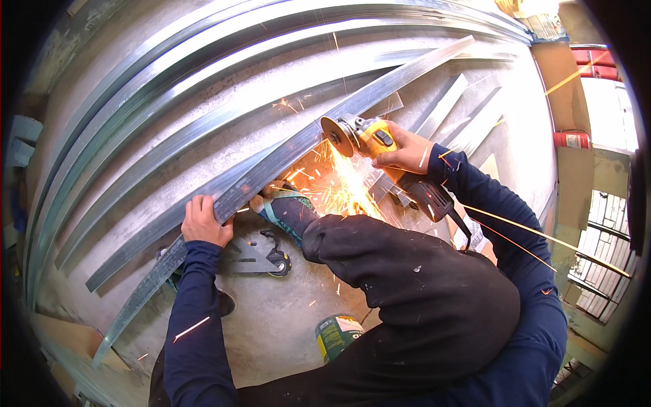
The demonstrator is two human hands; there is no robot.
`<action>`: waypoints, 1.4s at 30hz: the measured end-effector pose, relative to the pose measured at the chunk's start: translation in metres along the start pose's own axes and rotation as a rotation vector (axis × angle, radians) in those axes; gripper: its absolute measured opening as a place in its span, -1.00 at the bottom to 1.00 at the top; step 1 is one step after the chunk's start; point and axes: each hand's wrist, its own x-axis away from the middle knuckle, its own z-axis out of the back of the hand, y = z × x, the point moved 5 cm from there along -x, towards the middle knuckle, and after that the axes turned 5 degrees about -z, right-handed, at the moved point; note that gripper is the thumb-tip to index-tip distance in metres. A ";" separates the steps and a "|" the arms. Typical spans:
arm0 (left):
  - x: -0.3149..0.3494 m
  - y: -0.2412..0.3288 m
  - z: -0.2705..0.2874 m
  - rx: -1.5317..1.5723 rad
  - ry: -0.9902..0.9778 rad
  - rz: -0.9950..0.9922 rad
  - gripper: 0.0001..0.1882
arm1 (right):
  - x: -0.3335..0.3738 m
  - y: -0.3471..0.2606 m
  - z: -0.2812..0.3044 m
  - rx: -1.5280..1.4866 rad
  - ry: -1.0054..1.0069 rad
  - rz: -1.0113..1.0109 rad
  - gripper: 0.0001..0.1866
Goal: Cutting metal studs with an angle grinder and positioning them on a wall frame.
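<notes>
My right hand point(407, 150) is closed around a yellow and black angle grinder point(377, 138). The grinder's cutting disc point(339, 136) meets the edge of a long galvanized metal channel point(291, 154), and bright sparks point(352, 186) spray down toward my leg. My left hand point(205, 220) grips that channel farther down its length, fingers over its top and thumb at the side. The channel runs slantwise from lower left to upper right. My sandalled foot point(288, 203) is beside it, close to the sparks.
Several long metal profiles point(203, 125) lie across the concrete floor beyond. Shorter offcuts point(441, 105) are at the right. A second tool with a disc point(277, 261) lies near my left forearm. A green can point(337, 335) stands by my leg. The grinder's cord point(463, 227) hangs beside my right arm.
</notes>
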 end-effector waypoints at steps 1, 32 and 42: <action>0.000 0.000 -0.001 0.000 0.006 -0.002 -0.50 | 0.000 -0.002 0.001 0.016 0.007 0.005 -0.14; 0.001 -0.002 0.001 0.021 0.019 -0.008 -0.52 | -0.010 -0.010 0.003 0.034 0.014 0.050 -0.10; 0.000 -0.002 0.000 0.023 0.021 -0.017 -0.50 | -0.007 -0.002 0.004 0.065 -0.010 0.090 -0.12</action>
